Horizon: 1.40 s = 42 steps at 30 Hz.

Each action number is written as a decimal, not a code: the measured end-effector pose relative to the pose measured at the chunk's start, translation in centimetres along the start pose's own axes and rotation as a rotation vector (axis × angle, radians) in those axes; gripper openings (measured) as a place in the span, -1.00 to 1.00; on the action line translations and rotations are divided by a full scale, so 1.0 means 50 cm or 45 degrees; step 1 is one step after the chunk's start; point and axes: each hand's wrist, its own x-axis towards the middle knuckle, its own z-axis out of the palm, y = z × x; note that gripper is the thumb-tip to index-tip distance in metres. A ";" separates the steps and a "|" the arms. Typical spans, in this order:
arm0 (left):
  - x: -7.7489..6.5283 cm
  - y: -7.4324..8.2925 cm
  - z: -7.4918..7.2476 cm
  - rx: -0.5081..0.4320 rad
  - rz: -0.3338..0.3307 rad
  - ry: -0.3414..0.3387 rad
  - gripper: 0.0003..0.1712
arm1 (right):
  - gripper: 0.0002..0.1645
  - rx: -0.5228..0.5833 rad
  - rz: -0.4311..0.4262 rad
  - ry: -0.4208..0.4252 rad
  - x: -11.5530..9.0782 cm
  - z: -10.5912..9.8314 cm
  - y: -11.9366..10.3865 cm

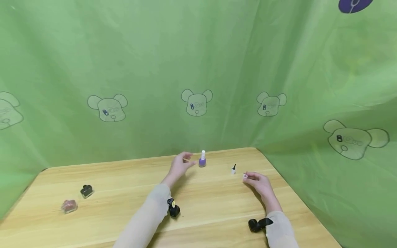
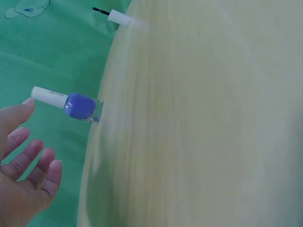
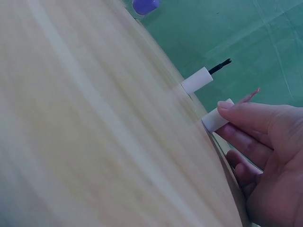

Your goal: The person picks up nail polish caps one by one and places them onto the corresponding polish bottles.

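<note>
A purple nail polish bottle (image 1: 202, 162) with a white cap stands upright near the table's back edge. Just left of it is my left hand (image 1: 179, 166), fingers loosely spread and holding nothing; in the left wrist view the thumb tip (image 2: 29, 101) appears right at the end of the white cap. My right hand (image 1: 261, 185) pinches a white nail polish cap (image 3: 215, 120) between thumb and fingers, its pink-coated brush pointing up and its base at the tabletop. Beside that, a second white cap (image 3: 197, 81) stands with its black brush upward.
On the left of the wooden table (image 1: 204, 203) sit two capless nail polish bottles, one black (image 1: 87, 190) and one pink (image 1: 69, 206). A green curtain (image 1: 149, 69) with bear-face drawings hangs behind the table and along its right side.
</note>
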 end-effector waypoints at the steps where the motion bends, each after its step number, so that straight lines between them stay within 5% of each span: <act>1: -0.006 0.002 -0.004 0.004 0.007 0.006 -0.48 | -0.43 -0.014 0.000 0.004 -0.001 -0.001 0.002; 26: -0.147 0.054 -0.125 0.072 -0.006 0.087 -0.52 | -0.32 -0.005 -0.015 -0.049 -0.019 -0.035 0.004; 42: -0.234 0.038 -0.237 0.159 -0.040 0.193 -0.55 | -0.36 0.078 -0.037 -0.129 -0.021 -0.046 -0.036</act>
